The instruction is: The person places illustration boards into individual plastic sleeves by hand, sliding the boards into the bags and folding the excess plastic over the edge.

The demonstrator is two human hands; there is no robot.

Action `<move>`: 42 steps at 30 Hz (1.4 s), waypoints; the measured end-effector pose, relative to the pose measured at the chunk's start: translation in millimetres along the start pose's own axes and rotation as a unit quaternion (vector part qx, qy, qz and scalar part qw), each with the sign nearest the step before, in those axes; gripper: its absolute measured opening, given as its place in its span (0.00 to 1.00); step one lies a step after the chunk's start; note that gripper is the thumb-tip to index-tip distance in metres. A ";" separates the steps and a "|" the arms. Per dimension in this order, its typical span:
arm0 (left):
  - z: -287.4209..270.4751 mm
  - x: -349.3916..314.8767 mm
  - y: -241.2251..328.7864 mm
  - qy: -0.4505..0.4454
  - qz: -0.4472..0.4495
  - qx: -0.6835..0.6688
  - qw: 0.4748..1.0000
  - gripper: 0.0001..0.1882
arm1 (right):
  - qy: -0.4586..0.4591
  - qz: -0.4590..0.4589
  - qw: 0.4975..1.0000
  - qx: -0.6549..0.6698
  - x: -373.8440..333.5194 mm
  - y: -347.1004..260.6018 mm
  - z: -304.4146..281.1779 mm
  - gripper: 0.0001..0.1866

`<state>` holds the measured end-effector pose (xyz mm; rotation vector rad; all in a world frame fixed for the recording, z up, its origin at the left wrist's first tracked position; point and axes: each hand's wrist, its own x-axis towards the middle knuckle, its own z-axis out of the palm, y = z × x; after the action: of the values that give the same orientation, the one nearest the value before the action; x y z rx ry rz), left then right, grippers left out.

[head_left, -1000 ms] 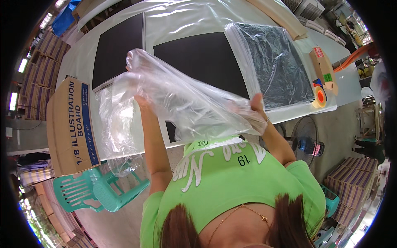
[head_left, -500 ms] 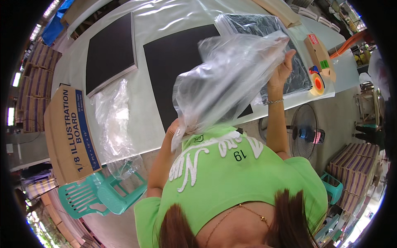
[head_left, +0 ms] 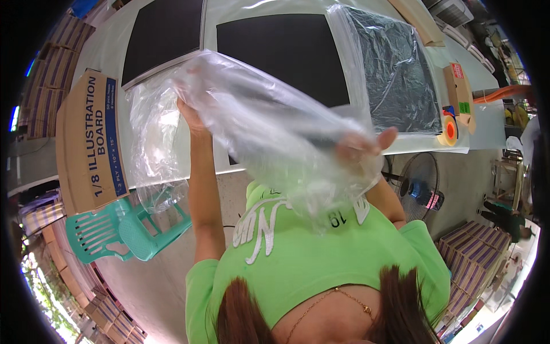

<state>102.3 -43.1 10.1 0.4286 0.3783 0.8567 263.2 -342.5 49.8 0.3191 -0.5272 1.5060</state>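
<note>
A large clear plastic bag (head_left: 269, 123), crumpled and blurred by movement, stretches through the air between my two hands, in front of my shirt and over the table's near edge. My left hand (head_left: 193, 112) grips its upper left end, with the fingers seen dimly through the film. At the bag's right end is my right hand (head_left: 364, 146), partly veiled by the plastic; its thumb sticks out and its fingers are smeared. Behind the bag lies a flat black board (head_left: 281, 54), partly covered by it. Another clear plastic bag (head_left: 153, 132) hangs over the table edge near my left hand.
A stack of black boards (head_left: 163, 37) lies at far left, a plastic-wrapped black stack (head_left: 395, 71) at right. Tape (head_left: 448, 132) and a small carton (head_left: 457, 86) sit beyond it. A cardboard box (head_left: 89, 143), a green plastic chair (head_left: 137, 232) and a fan (head_left: 420, 186) stand around the table (head_left: 229, 8).
My left hand has moved up and to the left with one end of the bag. My right hand has come down toward my body. The bag now slants the other way.
</note>
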 end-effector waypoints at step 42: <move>-127.3 -160.5 21.3 0.055 -0.069 0.538 0.838 0.16 | 0.532 0.112 0.704 -0.457 -102.0 -61.8 2.9 0.21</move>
<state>-68.9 -130.5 -63.8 1.3812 0.9921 0.4501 325.7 -434.7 7.1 -1.3860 -0.2873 1.2026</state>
